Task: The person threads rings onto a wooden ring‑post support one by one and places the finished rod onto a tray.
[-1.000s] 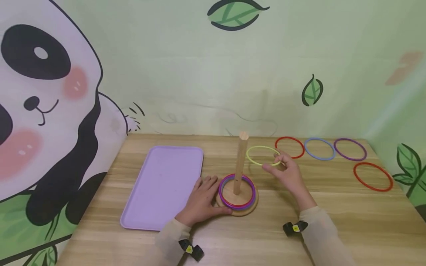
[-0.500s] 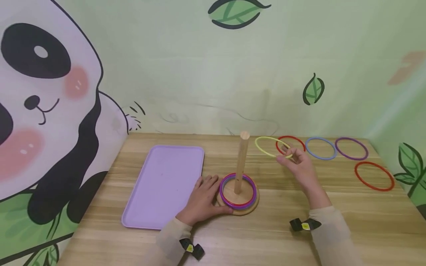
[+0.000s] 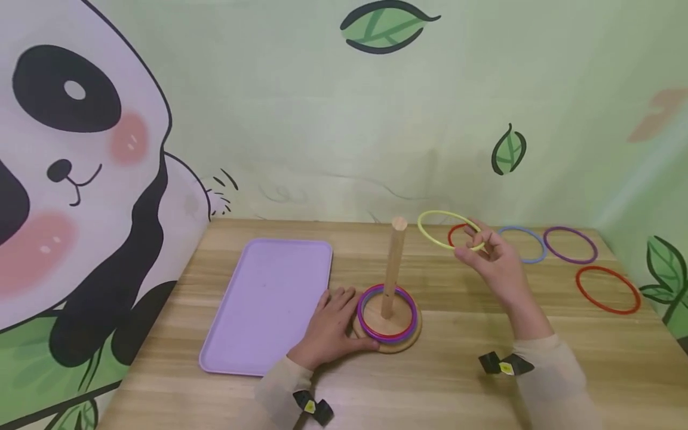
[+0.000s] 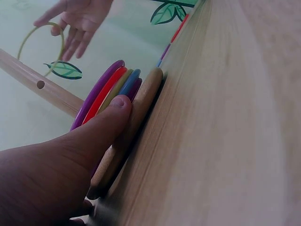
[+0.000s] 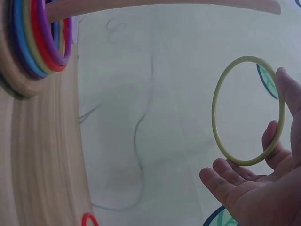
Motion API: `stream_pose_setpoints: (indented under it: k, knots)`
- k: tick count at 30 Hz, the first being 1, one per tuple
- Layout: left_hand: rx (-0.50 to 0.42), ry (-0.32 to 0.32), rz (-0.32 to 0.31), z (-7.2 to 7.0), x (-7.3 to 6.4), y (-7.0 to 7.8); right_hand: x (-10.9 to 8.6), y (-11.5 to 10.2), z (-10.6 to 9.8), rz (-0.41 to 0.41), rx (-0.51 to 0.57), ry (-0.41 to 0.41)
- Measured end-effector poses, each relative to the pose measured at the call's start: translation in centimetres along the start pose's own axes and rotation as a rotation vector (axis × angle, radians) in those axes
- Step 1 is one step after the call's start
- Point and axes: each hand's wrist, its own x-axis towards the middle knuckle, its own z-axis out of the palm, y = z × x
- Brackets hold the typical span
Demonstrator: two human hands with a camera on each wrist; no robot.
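A wooden ring stand (image 3: 395, 269) with an upright peg stands at mid-table. Several coloured rings (image 4: 104, 94) are stacked around its peg on the round base: purple, blue, yellow, red and purple upward. My left hand (image 3: 329, 331) holds the left side of the base, its thumb at the front against the base and lower rings. My right hand (image 3: 500, 266) pinches a yellow ring (image 3: 441, 211) between thumb and fingers, in the air to the right of the peg and apart from it. In the right wrist view the yellow ring (image 5: 213, 108) hangs beside the spread lower fingers.
A lavender tray (image 3: 269, 298) lies left of the stand. Along the back right lie a red ring (image 3: 450, 236), partly hidden by my right hand, a blue ring (image 3: 518, 227) and a purple ring (image 3: 561, 227). Another red ring (image 3: 618, 312) lies nearer the right edge. A painted wall borders the table.
My right hand has moved right and upward with the yellow ring, away from the peg. My left hand stays at the base, and the stacked rings have not moved.
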Motion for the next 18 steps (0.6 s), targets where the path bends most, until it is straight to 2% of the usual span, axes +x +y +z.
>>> stream_pose_setpoints:
  k: [12,18]
  knots:
    - [0.003,0.000,-0.009,-0.2,0.2,0.0,0.9,-4.3,-0.2,-0.080,0.118,0.000]
    - [0.000,-0.015,-0.018,0.0,-0.1,0.2,1.0,-5.4,-0.1,-0.111,0.145,-0.015]
